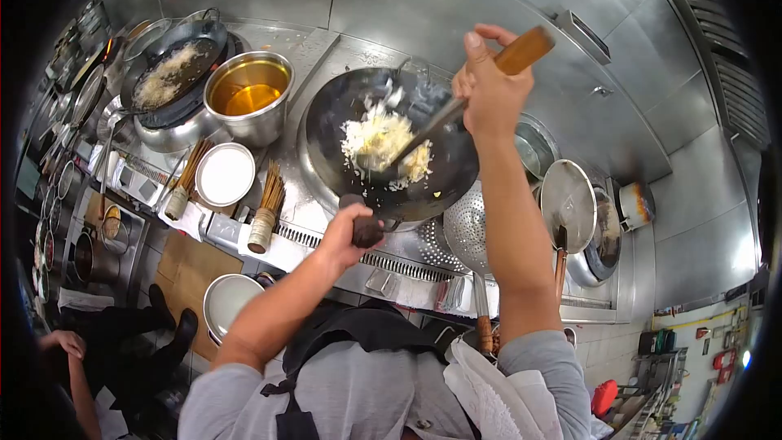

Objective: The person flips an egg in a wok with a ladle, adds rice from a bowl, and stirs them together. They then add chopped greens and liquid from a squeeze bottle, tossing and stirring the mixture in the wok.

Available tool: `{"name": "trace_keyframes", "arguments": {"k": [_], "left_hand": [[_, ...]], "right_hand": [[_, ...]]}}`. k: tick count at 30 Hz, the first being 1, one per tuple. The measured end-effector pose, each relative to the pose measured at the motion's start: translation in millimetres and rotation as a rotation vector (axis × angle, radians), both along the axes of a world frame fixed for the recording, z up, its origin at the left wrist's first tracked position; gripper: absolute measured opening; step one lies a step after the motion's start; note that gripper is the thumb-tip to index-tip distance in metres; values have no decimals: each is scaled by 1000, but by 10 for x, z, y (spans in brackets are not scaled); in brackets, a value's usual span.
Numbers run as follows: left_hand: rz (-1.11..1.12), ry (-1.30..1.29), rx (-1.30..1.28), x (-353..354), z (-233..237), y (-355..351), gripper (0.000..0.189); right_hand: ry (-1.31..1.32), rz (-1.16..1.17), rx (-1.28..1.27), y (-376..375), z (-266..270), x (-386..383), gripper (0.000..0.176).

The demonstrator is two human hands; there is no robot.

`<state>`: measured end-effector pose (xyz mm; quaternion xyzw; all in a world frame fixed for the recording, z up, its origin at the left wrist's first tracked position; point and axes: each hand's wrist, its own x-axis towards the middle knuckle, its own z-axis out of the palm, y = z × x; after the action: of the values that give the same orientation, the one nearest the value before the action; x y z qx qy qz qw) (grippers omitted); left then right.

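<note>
My left hand (352, 232) sits low and close to my body, fingers curled shut in a tight grip, the bare forearm reaching forward from a bent elbow. My right hand (489, 91) is raised higher and further out, fist closed, forefinger uppermost, forearm stretched straight ahead.

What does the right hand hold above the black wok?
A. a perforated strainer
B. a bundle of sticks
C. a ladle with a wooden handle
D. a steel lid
C: the right hand grips a ladle by its wooden handle, its bowl in the rice in the wok.
</note>
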<state>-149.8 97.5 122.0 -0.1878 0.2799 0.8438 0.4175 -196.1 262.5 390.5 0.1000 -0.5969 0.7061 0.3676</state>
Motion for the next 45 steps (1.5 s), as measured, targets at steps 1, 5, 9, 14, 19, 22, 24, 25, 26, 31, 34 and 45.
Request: {"name": "trace_keyframes", "arguments": {"k": [1, 5, 9, 14, 19, 22, 24, 25, 26, 31, 34, 45], "left_hand": [[12, 7, 0, 139, -70, -68, 23], [-61, 55, 24, 654, -288, -453, 28], [101, 57, 63, 386, -132, -124, 20], [26, 12, -41, -197, -75, 229, 14], [-1, 11, -49, -234, -97, 226, 15], [4, 28, -63, -232, -58, 206, 15], [16, 37, -38, -230, -81, 206, 15], [12, 44, -32, -220, -95, 205, 15], [-2, 27, -47, -230, -106, 218, 17], [25, 9, -65, -234, -133, 193, 18], [25, 10, -54, -228, -97, 212, 17], [25, 11, -70, -197, -82, 175, 20]], "right_hand": [[53, -16, -10, 97, -139, -115, 24], [163, -74, -52, 334, 313, -25, 22], [156, -19, 38, 331, 996, -13, 17], [272, 48, 63, 305, 924, -37, 14], [1, 50, 47, 278, -370, -392, 15], [45, 19, 170, 215, -3, -39, 19], [-47, 58, 151, 397, -109, -129, 18], [-92, 68, 136, 511, -190, -175, 18], [-77, 116, 145, 634, -202, -283, 15], [171, -85, -116, 1301, 293, -230, 12], [174, -181, -124, 1214, -277, -228, 9], [182, 78, 8, 210, -323, -492, 18]]}}
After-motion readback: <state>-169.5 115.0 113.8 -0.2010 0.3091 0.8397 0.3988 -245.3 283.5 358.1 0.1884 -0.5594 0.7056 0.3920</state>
